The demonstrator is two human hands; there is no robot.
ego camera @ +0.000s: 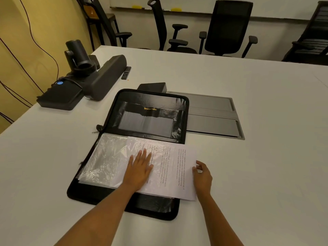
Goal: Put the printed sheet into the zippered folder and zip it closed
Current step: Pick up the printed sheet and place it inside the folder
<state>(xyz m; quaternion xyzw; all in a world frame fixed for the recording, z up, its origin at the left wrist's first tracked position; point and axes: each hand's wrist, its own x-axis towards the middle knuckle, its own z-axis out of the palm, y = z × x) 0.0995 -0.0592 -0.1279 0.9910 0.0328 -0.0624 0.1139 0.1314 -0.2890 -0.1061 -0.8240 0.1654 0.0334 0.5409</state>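
Observation:
A black zippered folder (150,103) lies open on the white table, its lid folded back away from me. Clear plastic sleeves (104,157) fill its near half. The printed sheet (182,173) lies partly inside a sleeve, and its right edge sticks out past the folder's right side. My left hand (140,167) presses flat on the sleeve over the sheet, fingers straight. My right hand (202,174) pinches the sheet's right edge between thumb and fingers. The zipper pull (99,128) hangs at the folder's left hinge.
A black conference camera and speaker bar (85,77) stand at the table's far left. A grey metal cable hatch (213,114) sits flush in the table just right of the folder lid. Black office chairs (229,27) line the far edge. A small remote (126,72) lies by the bar.

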